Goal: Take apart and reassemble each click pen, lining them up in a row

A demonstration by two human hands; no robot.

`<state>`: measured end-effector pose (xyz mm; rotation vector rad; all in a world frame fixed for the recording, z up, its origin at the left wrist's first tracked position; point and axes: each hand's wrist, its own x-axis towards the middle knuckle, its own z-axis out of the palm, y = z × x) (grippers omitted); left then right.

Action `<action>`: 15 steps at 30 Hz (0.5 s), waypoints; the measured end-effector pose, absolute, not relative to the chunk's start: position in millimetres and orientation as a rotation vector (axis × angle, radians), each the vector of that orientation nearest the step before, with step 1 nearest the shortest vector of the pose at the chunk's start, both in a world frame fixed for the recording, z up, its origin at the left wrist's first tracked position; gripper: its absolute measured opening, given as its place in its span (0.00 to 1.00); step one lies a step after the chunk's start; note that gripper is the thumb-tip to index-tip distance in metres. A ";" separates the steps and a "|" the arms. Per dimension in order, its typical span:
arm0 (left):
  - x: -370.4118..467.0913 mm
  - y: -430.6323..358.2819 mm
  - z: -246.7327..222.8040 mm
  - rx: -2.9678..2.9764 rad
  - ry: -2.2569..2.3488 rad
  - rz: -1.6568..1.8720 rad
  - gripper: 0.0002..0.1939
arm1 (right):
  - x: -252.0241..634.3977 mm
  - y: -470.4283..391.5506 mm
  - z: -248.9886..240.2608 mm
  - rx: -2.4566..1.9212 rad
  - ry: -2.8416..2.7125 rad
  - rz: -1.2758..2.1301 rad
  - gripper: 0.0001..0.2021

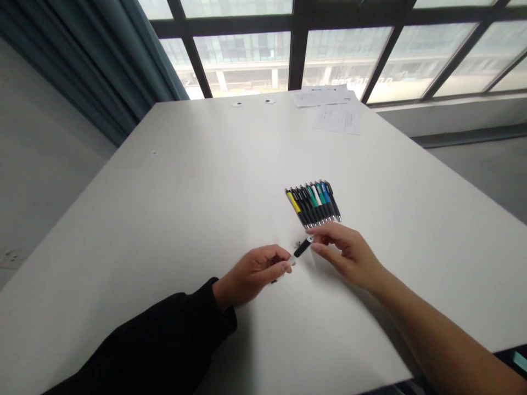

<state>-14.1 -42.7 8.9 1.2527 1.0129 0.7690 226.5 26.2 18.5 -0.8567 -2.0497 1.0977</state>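
Note:
My left hand (263,270) is closed round the white part of a pen (303,247) with a black grip, which points up and to the right. At the pen's far end is my right hand (343,249), thumb and index finger apart near the tip; whether they touch it is hard to tell. Just beyond my right hand lies a slanted row of several pens (315,204), yellow, black, green, white and blue, side by side. A small metallic piece (298,244) lies on the table beside the held pen, too small to make out.
The white table (185,192) stretches to the windows. Printed papers (337,118) lie at its far right edge, and two small round fittings (269,101) sit along the far edge. A dark curtain (94,55) hangs at the left.

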 end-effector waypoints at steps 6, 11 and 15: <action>-15.6 -42.3 6.2 1.228 1.001 0.790 0.18 | 212.2 30.9 8.2 -0.998 -2.501 0.776 0.05; -16.6 -43.5 8.1 1.259 0.987 0.749 0.19 | 228.2 33.5 20.8 -0.958 -2.336 1.049 0.05; -18.4 -44.5 10.9 1.373 1.006 0.712 0.16 | 247.8 35.3 26.9 -0.824 -1.762 1.467 0.05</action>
